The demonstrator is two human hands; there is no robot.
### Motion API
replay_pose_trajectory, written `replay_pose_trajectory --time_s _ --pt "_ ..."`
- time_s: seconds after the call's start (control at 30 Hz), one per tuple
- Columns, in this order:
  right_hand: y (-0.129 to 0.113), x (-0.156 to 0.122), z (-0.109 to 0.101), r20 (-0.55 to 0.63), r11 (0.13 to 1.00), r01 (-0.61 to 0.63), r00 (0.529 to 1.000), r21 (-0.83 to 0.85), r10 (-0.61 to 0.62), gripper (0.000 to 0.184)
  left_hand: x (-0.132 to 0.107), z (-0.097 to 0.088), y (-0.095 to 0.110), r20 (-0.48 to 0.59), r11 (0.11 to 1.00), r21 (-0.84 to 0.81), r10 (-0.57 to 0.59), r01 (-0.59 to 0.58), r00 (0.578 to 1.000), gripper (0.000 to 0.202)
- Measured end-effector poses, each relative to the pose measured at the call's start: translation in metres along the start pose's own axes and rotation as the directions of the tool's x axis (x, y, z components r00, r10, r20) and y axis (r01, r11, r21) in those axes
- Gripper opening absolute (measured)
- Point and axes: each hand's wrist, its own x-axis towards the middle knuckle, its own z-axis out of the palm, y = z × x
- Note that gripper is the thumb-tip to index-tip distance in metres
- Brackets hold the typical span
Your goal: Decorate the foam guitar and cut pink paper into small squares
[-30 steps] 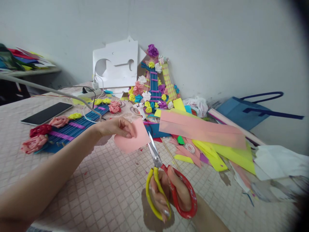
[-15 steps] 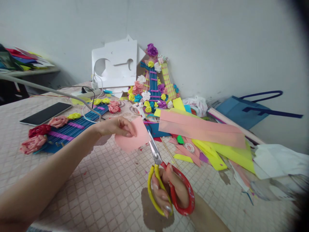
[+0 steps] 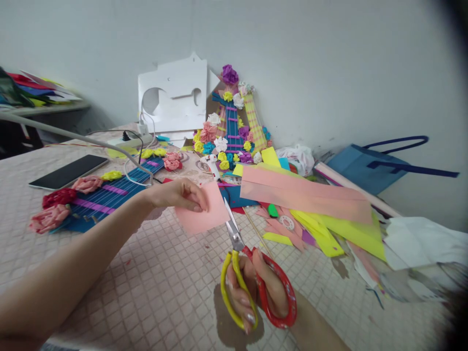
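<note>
the left hand (image 3: 179, 196) pinches thin, smooth pink paper (image 3: 214, 212) between its fingers, above the counter (image 3: 175, 287). the right hand (image 3: 249, 269) has its fingers through the 2 looped handles, 1 yellow and 1 red, of metal scissors (image 3: 237, 242); the 2 slim, pointed blades stand slightly parted at the paper's right edge. beyond the left forearm lies a flat blue guitar model (image 3: 95, 204) with crumpled roses (image 3: 60, 198). the counter has a grid-patterned cover, blotched brown; white cut-out boards (image 3: 183, 114) lean against a plain, pale wall (image 3: 310, 63).
</note>
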Motion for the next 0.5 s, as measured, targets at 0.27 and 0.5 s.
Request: replay_pose_trajectory --time_s 0.27,0.5 --pt "-0.0011 0.0007 -0.0007 -0.038 1.000 -0.007 0.999 0.002 0.007 0.064 0.0005 0.0028 -0.0013 0.007 0.999 0.037 0.006 -0.007 1.000 0.013" --pt "-0.0025 0.0034 0.0012 -0.044 1.000 -0.012 0.999 0.026 0.013 0.059 0.0012 0.0035 0.0008 -0.016 1.000 0.028 0.008 -0.007 1.000 0.012"
